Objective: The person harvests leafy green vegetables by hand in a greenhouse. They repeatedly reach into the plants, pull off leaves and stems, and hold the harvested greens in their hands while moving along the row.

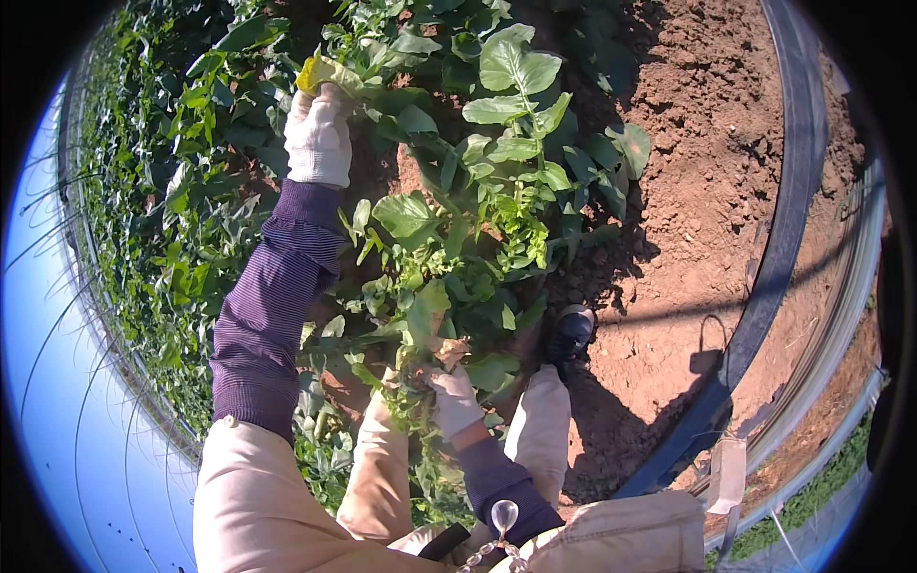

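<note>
My left hand, in a white knit glove, reaches forward into the leafy crop. A yellowing leaf lies over its fingertips, which seem closed on the leaf's edge and are partly hidden. Close to my legs, my right hand, also gloved, grips a bunch of pulled greens with pale stems trailing down. A dry brown leaf sticks up from this bunch. Between my hands stand broad-leaved green plants, with one tall lobed leaf further ahead.
Dense green foliage fills the left side up to a curved frame of thin hoops. Bare reddish soil lies at right, bordered by a long dark strip. My dark shoe stands at the soil's edge. A beaded cord hangs below me.
</note>
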Available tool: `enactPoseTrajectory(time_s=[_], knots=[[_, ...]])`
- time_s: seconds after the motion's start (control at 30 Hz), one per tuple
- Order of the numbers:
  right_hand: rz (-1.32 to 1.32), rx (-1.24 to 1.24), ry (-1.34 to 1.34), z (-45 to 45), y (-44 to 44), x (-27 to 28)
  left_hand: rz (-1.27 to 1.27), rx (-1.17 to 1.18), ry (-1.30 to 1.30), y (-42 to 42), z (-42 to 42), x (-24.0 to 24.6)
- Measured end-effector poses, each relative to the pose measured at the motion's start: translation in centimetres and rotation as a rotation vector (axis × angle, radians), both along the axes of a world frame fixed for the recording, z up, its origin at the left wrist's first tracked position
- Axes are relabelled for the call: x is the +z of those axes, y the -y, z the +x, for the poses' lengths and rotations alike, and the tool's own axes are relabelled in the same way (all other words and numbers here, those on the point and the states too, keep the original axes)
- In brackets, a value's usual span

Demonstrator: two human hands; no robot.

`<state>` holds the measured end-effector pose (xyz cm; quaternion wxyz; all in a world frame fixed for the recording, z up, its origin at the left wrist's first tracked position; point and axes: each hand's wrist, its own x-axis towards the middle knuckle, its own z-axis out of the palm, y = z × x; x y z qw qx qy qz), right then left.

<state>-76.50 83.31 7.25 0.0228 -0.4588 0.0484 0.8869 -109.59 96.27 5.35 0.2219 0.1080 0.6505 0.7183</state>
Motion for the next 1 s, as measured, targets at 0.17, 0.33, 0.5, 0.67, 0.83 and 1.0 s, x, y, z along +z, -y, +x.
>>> enactPoseTrajectory(time_s=[0.17, 0.33, 0.5, 0.67, 0.83, 1.0], knots=[[0.146, 0.098, 0.007, 0.3, 1.2, -0.4, 0.003, 0.014, -0.066, -1.3, -1.5, 3.1], [-0.062, -0.027, 0.006, -1.0, 0.1, 0.7, -0.134, 0.002, -0.281, -3.1, -3.7, 4.9], [-0.007, -0.012, 0.015, -0.9, 0.3, 0.6, -0.414, -0.123, -0.627, -6.7, -1.7, 8.3], [0.127, 0.092, 0.004, -0.7, 0.4, -0.2, -0.498, -0.137, -0.613, -9.3, -1.0, 9.9], [0.065, 0.023, -0.010, -1.3, 0.2, 0.6, -0.169, -0.167, -0.708, -6.8, -6.7, 9.6], [0.010, 0.010, 0.023, -1.4, -0.2, 1.0, 0.083, -0.475, -0.619, -6.8, -2.1, 16.6]])
